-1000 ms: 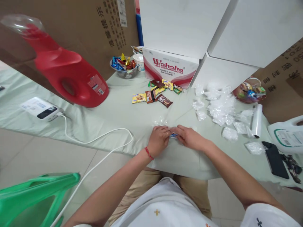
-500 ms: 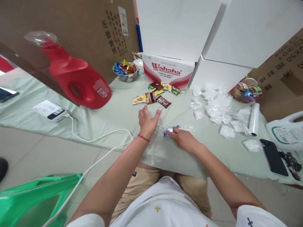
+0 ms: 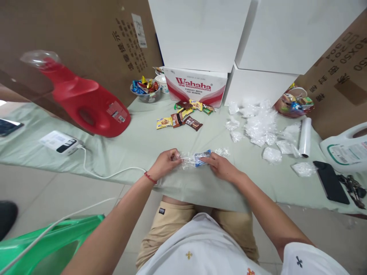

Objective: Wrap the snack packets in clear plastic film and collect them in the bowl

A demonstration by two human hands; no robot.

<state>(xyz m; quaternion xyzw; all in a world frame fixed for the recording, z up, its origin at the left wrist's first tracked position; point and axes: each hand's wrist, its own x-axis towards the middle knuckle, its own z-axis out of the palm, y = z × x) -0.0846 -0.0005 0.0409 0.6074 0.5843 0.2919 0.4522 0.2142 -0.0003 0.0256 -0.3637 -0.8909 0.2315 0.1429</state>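
A small blue snack packet lies on the table near its front edge, within a sheet of clear plastic wrap. My left hand is closed in a pinch on the left end of the wrap, which is drawn out taut and bunched. From the right, my right hand has its fingers on the packet and holds it down. More wrap sticks out beyond the packet's right side. Farther back, brown cocoa packets and yellow packets lie in a loose pile.
Several crumpled clear plastic pieces lie right of centre, beside a plastic wrap roll. A black phone, keys and a white jug stand or lie far right. Leftward are a red jug, candy bowl and cable.
My left hand has gone from spread fingers above the table to a pinch on the wrap's left end, pulling it leftward. My right hand stays on the blue packet.
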